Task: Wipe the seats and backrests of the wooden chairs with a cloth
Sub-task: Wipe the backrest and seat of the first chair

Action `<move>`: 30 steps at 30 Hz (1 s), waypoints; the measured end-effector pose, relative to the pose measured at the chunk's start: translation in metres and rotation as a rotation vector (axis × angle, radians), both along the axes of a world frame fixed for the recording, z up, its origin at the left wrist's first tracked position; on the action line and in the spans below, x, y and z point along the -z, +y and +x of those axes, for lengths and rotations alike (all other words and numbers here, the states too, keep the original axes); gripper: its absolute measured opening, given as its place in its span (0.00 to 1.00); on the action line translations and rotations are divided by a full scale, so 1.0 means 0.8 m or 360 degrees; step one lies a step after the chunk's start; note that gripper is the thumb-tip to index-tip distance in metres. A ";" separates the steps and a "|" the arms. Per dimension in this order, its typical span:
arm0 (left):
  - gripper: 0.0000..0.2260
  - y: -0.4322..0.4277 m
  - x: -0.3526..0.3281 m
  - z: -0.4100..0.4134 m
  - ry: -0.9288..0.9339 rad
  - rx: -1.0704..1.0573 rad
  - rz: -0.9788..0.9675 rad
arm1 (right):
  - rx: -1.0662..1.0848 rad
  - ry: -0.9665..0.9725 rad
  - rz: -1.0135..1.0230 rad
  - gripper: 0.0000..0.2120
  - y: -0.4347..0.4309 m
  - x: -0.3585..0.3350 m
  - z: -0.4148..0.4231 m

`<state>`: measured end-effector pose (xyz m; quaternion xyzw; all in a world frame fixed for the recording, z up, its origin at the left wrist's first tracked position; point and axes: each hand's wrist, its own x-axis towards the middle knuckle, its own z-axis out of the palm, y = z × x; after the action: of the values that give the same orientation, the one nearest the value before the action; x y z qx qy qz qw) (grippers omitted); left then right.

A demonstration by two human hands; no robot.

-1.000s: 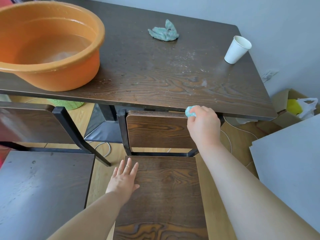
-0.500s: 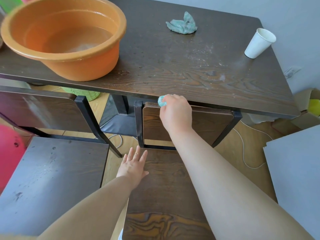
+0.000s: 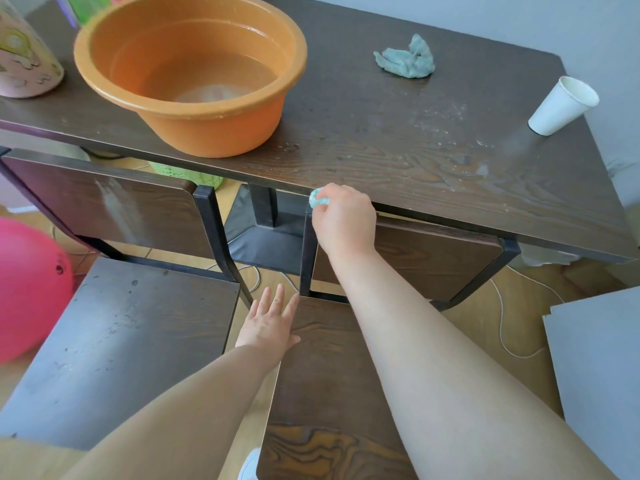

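1. Watching remotely, I am counting two wooden chairs, the middle chair (image 3: 311, 445) and the left chair (image 3: 121, 334), both standing at one table (image 3: 398, 150).
2. The right hand (image 3: 343, 220) is gripping a balled blue cloth (image 3: 318, 199) at the top left corner of the middle chair's backrest (image 3: 433, 258).
3. The left hand (image 3: 272, 323) is resting flat, fingers straight, on the seat (image 3: 329, 368).
4. A second cloth (image 3: 407, 60), one orange basin (image 3: 214, 133) and one paper cup (image 3: 561, 105) are sitting on the table.
5. One pink balloon (image 3: 27, 289) is showing unreadable dark marks.

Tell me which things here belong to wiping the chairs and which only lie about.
Job: right hand, small cloth it grips, right chair backrest, its seat, left hand at its edge, left chair.

Lying about: orange basin, crumpled cloth on table, paper cup, pink balloon.
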<state>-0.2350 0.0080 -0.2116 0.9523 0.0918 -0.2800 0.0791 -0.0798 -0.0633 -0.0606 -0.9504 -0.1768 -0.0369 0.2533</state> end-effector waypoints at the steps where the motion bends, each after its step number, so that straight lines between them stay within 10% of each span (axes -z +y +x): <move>1: 0.36 0.004 0.000 -0.003 0.0001 0.0012 0.0010 | 0.0014 -0.0004 0.0054 0.12 -0.001 0.002 0.000; 21: 0.36 0.061 0.020 -0.050 0.0015 0.0018 0.0036 | -0.0903 0.0001 -0.0361 0.13 -0.026 0.018 -0.034; 30: 0.35 0.062 0.014 -0.060 -0.0129 0.0034 -0.0127 | 0.0226 0.0823 0.0410 0.12 -0.108 0.076 -0.122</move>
<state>-0.2832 0.0579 -0.2225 0.9599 0.0672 -0.2455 0.1177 -0.1778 -0.1493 -0.1213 -0.8983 -0.0334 0.1666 0.4051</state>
